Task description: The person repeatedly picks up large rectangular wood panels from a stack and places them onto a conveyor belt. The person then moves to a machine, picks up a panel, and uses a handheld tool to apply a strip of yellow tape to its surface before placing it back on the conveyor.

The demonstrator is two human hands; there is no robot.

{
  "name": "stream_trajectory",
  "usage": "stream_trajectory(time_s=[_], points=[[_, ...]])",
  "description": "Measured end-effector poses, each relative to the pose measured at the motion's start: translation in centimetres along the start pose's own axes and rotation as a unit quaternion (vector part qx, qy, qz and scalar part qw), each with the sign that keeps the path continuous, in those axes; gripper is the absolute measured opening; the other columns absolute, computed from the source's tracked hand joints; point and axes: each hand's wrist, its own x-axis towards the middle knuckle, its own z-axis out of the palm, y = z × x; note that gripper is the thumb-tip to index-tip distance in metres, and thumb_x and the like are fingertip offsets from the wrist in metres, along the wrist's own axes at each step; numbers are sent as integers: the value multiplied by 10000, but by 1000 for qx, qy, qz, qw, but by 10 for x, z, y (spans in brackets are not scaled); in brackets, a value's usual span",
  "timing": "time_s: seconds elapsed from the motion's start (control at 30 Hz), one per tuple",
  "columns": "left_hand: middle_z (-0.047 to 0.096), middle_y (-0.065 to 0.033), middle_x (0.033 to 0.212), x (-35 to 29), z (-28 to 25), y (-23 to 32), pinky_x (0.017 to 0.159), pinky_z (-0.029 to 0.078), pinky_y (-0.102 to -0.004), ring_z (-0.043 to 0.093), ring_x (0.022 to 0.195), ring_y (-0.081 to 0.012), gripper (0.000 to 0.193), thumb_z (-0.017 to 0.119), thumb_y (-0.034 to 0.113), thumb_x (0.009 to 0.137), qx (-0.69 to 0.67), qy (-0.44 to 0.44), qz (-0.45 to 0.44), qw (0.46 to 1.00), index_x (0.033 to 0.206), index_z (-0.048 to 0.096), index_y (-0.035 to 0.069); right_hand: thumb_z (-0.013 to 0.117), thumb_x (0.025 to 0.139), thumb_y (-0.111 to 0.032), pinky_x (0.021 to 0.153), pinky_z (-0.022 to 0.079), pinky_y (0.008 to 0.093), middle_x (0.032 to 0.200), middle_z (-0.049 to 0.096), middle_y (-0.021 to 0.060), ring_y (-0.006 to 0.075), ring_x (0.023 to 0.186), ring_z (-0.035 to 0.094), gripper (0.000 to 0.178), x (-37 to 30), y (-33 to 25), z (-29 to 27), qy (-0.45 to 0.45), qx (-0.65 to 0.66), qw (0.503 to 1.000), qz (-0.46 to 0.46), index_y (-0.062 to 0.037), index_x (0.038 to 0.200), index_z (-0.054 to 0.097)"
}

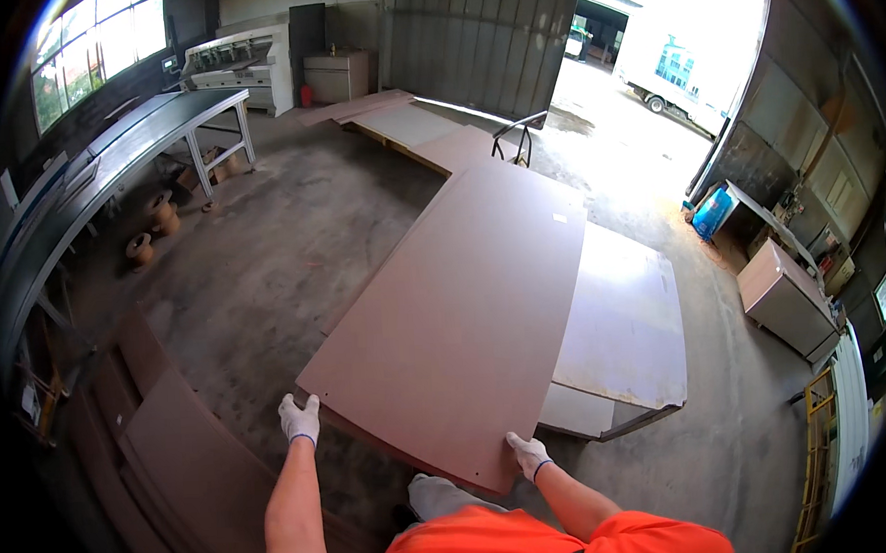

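A large flat brown panel (454,306) stretches away in front of me, with small holes at its near corners and a white label near its far end. My left hand (299,418), in a white work glove, is closed on its near left corner. On the near right corner my right hand (525,454), gloved too, grips the edge with the thumb on top. The fingers under the panel are hidden on both sides. A further brown edge shows just below the panel's near edge. To its right, partly covered, stands a low pale-topped table (623,318).
Brown panels (188,436) lie stacked at lower left. Beyond the held panel are more boards (407,125) and a black metal handle (518,140). A long table (150,131) and spools (163,215) stand left, a cabinet (785,296) right. A truck (677,78) is outside the open door.
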Motion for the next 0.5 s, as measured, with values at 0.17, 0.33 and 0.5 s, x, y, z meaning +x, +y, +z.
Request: stream_trajectory(time_s=[0.17, 0.33, 0.5], points=[[611, -211, 1372, 72, 36, -40, 1066, 467, -430, 600, 1239, -323, 694, 764, 395, 928, -134, -25, -105, 985, 1390, 533, -68, 710, 956, -512, 1064, 435, 409, 1379, 635, 96, 238, 1248, 567, 700, -18, -34, 24, -13, 156, 987, 23, 0, 1413, 573], [687, -136, 1228, 94, 73, -40, 953, 520, -397, 645, 1072, -252, 512, 776, 277, 933, -309, -55, -192, 930, 1276, 606, -64, 749, 929, -523, 930, 518, 384, 1161, 708, 93, 223, 1042, 648, 655, -1, -46, 24, 111, 99, 974, 173, 13, 1289, 646], [697, -143, 1189, 88, 63, -46, 914, 529, -393, 654, 1005, -232, 468, 795, 243, 924, -287, -39, -152, 945, 1233, 614, -59, 754, 845, -676, 1122, 403, 504, 1525, 532, 107, 304, 1351, 507, 897, 26, -31, 25, 80, 120, 976, 163, -34, 1442, 563]])
